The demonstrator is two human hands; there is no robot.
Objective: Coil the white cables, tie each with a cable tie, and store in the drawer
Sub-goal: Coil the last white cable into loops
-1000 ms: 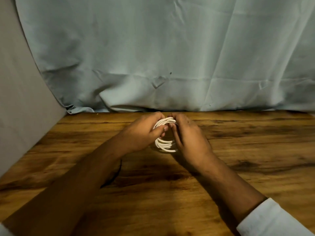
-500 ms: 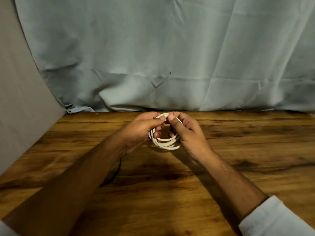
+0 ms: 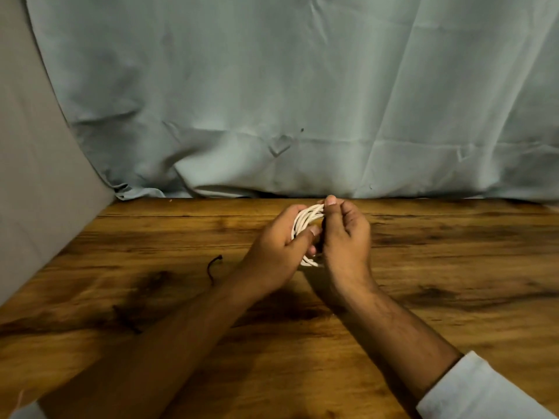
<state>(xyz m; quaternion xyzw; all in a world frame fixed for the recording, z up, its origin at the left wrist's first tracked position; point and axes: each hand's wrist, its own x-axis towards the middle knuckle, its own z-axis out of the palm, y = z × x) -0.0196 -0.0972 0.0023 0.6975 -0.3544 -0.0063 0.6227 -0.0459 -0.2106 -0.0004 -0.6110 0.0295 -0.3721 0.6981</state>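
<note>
Two hands meet at the far middle of the wooden table (image 3: 453,267). Head view: left hand (image 3: 273,252) grips the coiled white cable (image 3: 305,219), thumb across its loops; right hand (image 3: 344,237) pinches the coil's top. A black cable tie (image 3: 209,269) lies on the table left of the left wrist, untouched.

Wood-grain table (image 3: 453,297), smooth; creased matt cloth backdrop (image 3: 272,86).

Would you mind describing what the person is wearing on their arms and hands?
The left hand and right hand are bare: no gloves, and no rings or watch show. Both forearms are uncovered. A white right sleeve begins partway up the forearm; only a pale edge of the left sleeve shows in the corner.
</note>
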